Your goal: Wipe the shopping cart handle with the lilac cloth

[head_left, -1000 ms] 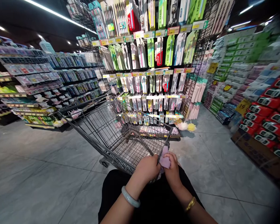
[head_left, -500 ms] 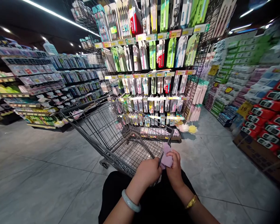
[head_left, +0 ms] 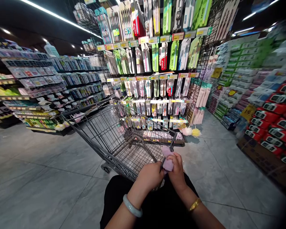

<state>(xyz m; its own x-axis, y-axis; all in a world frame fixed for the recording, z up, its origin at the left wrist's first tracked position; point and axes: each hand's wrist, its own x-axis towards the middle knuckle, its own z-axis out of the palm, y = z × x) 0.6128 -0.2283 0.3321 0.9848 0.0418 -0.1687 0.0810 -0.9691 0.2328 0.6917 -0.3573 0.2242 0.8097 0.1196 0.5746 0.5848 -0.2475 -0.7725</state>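
Observation:
A dark grey wire shopping cart (head_left: 102, 155) stands in front of my knees, its basket showing bare wire mesh at the bottom. My left hand (head_left: 149, 176) is closed around the cart's near rim, close to the right corner. Pinched in the fingers of my right hand (head_left: 177, 173) is a light purple cloth (head_left: 167, 164). The cloth is folded over the rim just right of my left hand, and the two hands almost touch. Part of the rim is hidden under cloth and fingers.
A tall rack of packaged toothbrushes (head_left: 154, 57) rises behind the cart. Stocked shelves (head_left: 81, 78) stand at the left. Red packs (head_left: 267, 116) and other stacked goods line the right side. Grey tiled floor (head_left: 50, 187) surrounds the cart.
My right hand and the purple cloth have shifted slightly left along the rim, toward my left hand. My left hand keeps its grip, and the cart stays in place.

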